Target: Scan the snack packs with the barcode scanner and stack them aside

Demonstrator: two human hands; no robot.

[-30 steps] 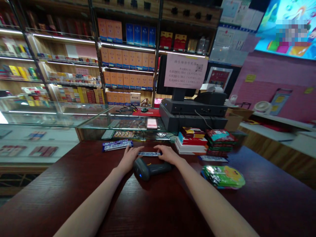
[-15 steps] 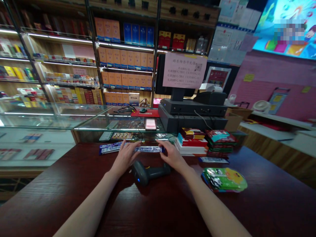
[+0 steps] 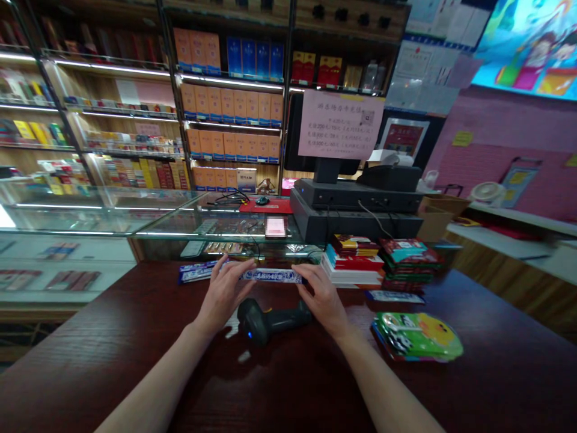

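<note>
**Reference landmark:** one black handheld barcode scanner [image 3: 265, 320], lying on its side on the dark red wooden desk [image 3: 90, 355], with its head to the left and a blue light showing.

**Items, left to right:**
1. One blue wrapped packet [image 3: 193, 272] lies on the desk, beyond and left of the scanner.
2. The left hand [image 3: 223, 294] is above the scanner's head, with its fingers curved on the left end of the strip.
3. One blue-and-white strip packet [image 3: 270, 275] lies horizontally just beyond the scanner, spanning the narrow space between the hands. It is held by its two ends and does not touch the scanner.
4. The right hand [image 3: 322, 302] is above the scanner's handle end, with its fingertips on the right end of the strip.
5. Two stacks of boxed packs stand beyond and right of the scanner: one red-and-white stack [image 3: 351, 264] and one green-and-red stack [image 3: 408, 264].
6. One flat blue packet [image 3: 394, 296] lies farther right, in front of the stacks.
7. One pile of green printed packets [image 3: 417, 337] lies farthest right.
</note>
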